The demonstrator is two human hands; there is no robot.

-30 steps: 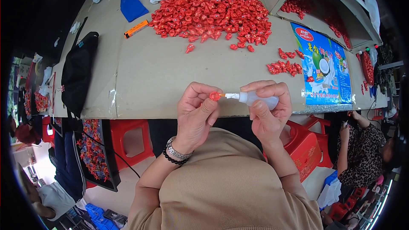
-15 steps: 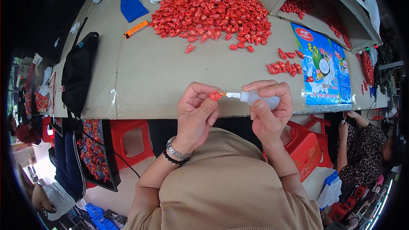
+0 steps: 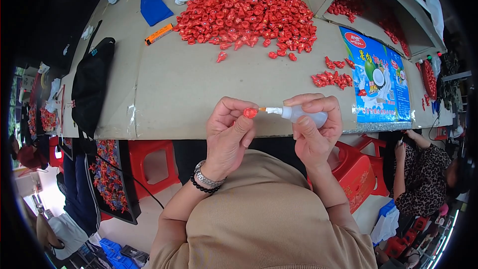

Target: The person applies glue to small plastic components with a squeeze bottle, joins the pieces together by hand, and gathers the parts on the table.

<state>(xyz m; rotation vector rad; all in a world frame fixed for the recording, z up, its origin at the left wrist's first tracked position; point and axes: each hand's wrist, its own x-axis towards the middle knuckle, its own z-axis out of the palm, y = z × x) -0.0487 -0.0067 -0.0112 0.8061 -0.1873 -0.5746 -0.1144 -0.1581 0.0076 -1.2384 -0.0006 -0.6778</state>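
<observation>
My left hand (image 3: pixel 229 132) pinches a small red plastic piece (image 3: pixel 250 113) between thumb and fingertips, just beyond the table's front edge. In my right hand (image 3: pixel 317 124) is a translucent squeeze bottle (image 3: pixel 302 114) lying on its side, thumb below and fingers above. Its white-wrapped neck ends in a thin orange tip (image 3: pixel 262 110) that points left and meets the red piece; whether it goes inside I cannot tell. A big heap of similar red pieces (image 3: pixel 244 17) covers the far middle of the table, and a smaller group (image 3: pixel 332 79) lies to the right.
A blue printed sheet (image 3: pixel 381 77) lies on the right, beside an open box (image 3: pixel 378 10) with more red pieces. An orange box cutter (image 3: pixel 159 34), a blue cloth (image 3: pixel 154 7) and a black bag (image 3: pixel 93 87) are on the left. Another person (image 3: pixel 423 174) sits at right.
Almost nothing differs. The bottle in my right hand has shifted very slightly to the right, while my left hand holds the red piece in nearly the same spot.
</observation>
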